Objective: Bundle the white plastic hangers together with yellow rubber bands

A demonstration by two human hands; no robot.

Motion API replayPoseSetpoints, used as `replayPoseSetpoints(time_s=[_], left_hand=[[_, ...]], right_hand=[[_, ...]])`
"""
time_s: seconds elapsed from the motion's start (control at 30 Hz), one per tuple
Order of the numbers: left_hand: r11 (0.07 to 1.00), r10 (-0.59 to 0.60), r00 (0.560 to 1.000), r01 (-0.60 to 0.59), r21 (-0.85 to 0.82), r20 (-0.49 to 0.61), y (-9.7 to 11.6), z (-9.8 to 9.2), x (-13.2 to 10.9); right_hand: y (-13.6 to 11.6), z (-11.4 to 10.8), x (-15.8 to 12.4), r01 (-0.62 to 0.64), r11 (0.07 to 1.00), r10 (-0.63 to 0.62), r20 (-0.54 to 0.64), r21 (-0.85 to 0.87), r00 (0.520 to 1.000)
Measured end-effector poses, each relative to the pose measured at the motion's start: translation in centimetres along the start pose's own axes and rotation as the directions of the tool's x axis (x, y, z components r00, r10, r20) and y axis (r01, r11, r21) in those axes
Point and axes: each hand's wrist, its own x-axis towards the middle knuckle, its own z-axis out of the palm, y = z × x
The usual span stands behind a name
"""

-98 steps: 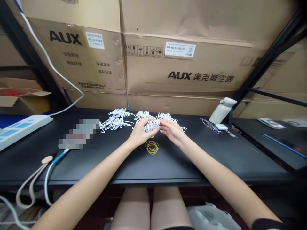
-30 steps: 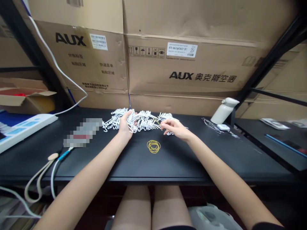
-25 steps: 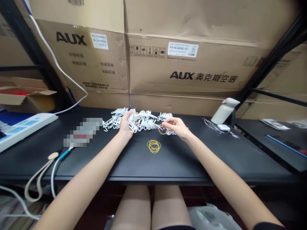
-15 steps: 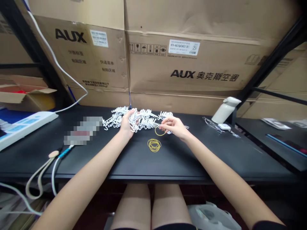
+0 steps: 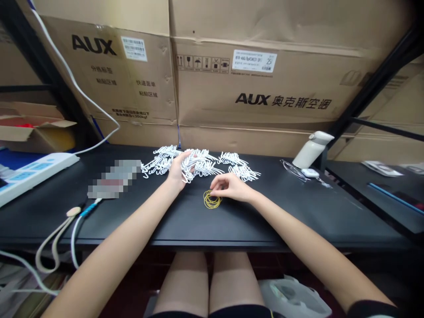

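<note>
My left hand (image 5: 176, 173) is closed around a bunch of small white plastic hooks (image 5: 194, 164) at the back middle of the black table (image 5: 185, 221). More white hooks (image 5: 243, 170) lie spread to the right of it, and others (image 5: 157, 161) to the left. My right hand (image 5: 228, 187) rests low on the table with its fingertips pinched at the edge of a small pile of yellow rubber bands (image 5: 211, 201).
Large cardboard boxes (image 5: 258, 84) stand along the table's back edge. A white bottle (image 5: 309, 150) and glasses (image 5: 291, 171) are at the right. A white power strip (image 5: 29, 174) and cables (image 5: 62, 234) lie at the left, by a blurred object (image 5: 112, 179).
My right hand has come down and back from the hooks to the rubber band pile. My left hand keeps its hold on the hook bunch.
</note>
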Motion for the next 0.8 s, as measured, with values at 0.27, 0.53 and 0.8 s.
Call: replayPoseSetpoints(time_s=[0.27, 0.53, 0.8], left_hand=[[1.0, -0.014, 1.0, 0.014, 0.006, -0.019, -0.13, 0.01, 0.04], [1.0, -0.01, 1.0, 0.01, 0.013, -0.004, -0.25, -0.14, 0.14], [1.0, -0.009, 1.0, 0.009, 0.008, 0.014, -0.21, -0.14, 0.13]], right_hand=[[-0.56, -0.31, -0.46, 0.011, 0.908, -0.019, -0.013, -0.418, 1.0], [-0.54, 0.0, -0.34, -0.024, 0.922, 0.025, -0.001, -0.387, 1.0], [-0.54, 0.33, -0.33, 0.055, 0.867, -0.06, 0.006, -0.495, 0.998]])
